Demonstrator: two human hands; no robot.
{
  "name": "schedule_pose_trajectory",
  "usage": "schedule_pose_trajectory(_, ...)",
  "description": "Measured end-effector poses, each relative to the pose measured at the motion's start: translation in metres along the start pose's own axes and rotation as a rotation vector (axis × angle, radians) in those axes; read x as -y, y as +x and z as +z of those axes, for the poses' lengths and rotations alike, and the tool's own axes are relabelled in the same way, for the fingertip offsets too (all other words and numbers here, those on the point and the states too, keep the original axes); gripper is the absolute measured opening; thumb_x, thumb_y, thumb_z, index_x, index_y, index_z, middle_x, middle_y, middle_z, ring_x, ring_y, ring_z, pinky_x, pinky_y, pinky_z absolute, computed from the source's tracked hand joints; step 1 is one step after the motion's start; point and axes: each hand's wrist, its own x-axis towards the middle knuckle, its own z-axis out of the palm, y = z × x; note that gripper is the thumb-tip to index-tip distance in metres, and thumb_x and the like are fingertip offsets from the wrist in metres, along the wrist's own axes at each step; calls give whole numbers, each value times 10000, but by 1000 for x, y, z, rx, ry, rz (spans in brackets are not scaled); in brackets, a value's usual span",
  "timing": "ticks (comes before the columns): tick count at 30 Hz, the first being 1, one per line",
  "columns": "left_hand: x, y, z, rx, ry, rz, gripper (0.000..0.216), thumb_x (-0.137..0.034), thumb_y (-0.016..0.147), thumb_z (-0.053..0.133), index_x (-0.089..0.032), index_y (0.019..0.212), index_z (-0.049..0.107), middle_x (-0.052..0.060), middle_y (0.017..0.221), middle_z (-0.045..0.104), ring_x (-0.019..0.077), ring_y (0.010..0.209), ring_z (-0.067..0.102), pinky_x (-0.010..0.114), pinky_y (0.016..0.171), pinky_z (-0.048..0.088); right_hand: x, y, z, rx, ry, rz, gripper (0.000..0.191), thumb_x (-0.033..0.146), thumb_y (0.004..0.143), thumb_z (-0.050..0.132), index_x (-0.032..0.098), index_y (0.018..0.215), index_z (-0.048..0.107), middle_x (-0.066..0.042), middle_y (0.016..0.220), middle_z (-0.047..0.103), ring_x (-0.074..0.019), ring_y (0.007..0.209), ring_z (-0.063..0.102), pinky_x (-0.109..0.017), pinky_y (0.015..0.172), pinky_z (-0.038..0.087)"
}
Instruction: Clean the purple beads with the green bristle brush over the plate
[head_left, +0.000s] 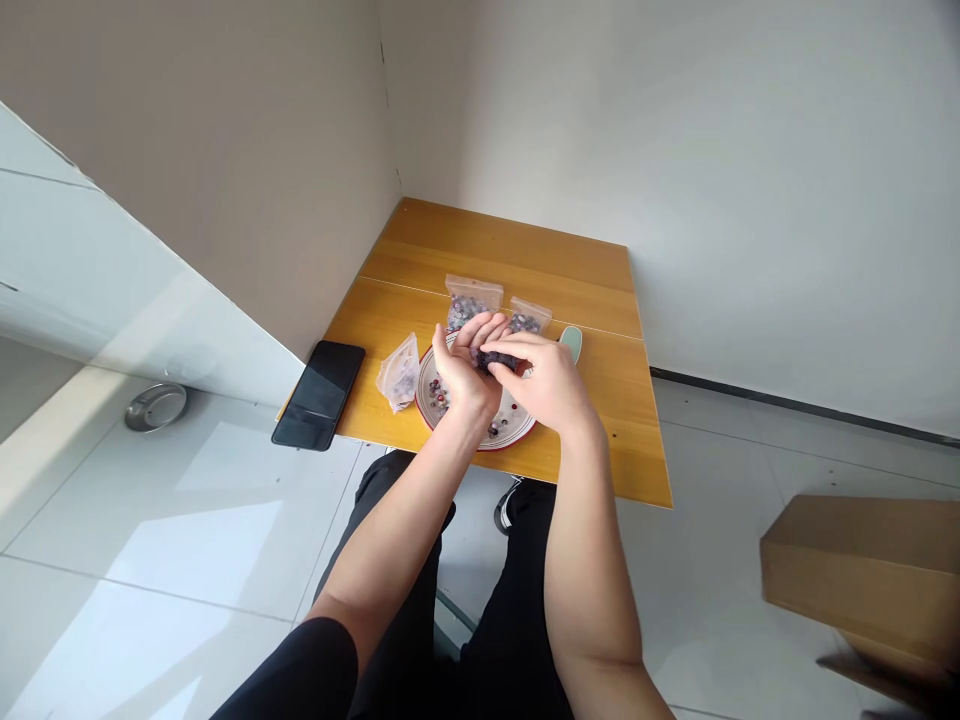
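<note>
The person is sitting at a yellow wooden table, and both hands are working above a round plate with a red rim. The right hand is pinching a dark clump of beads, and its fingers are closing over the top of this clump. The left hand is turning its palm upward just beside the clump. Its fingers are half open and curving, but I cannot tell if they are gripping the clump or only touching it. Loose beads are lying on the plate under the hands.

Taking the plate as the clock centre, a zip bag of beads is lying at 12 o'clock, a second zip bag at 1 o'clock, and a third zip bag at 9 o'clock. A pale green object is lying at 2 o'clock, and a black smartphone is lying farther out at 9 o'clock. On the floor, a steel bowl is sitting at 9 o'clock, and a cardboard box is showing at 4 o'clock.
</note>
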Motion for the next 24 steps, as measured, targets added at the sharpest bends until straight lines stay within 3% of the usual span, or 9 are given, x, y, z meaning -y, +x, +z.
schedule_pose_trajectory(4,-3,5,-3,1,-12,-11,627,-646,926,380,-142,837,742,143,949,766,284,1099,719,418,1065,502,5,-3,-1,54,42,-3,322,105,863,632,273,1089,787,-3,1116,775,-188,978,718,-364,905,599)
schedule_pose_trajectory(9,-3,1,-1,34,11,-17,610,-614,938,360,-146,844,740,149,974,768,304,1182,692,451,1098,483,6,3,11,-53,-22,-40,337,90,891,595,256,1124,772,-29,1182,760,-212,1113,696,-408,1012,565)
schedule_pose_trajectory(13,-4,1,0,57,6,-20,610,-618,936,345,-154,834,729,151,996,768,302,1244,660,451,1128,460,3,4,9,-103,-59,-24,332,95,897,592,235,1144,764,-48,1206,752,-219,1113,698,-409,1003,569)
schedule_pose_trajectory(18,-4,3,-1,13,-5,-26,631,-646,931,356,-143,868,732,156,1011,765,295,1224,669,423,1113,473,3,-1,3,14,-29,-12,318,106,876,623,257,1108,778,-18,1158,769,-200,1002,726,-374,905,607)
schedule_pose_trajectory(24,1,-2,-2,71,0,-33,613,-620,945,347,-160,871,744,108,936,765,264,1126,711,409,1101,478,5,4,11,-108,-46,-37,334,101,899,583,248,1135,770,-39,1200,755,-216,1142,686,-402,1017,561)
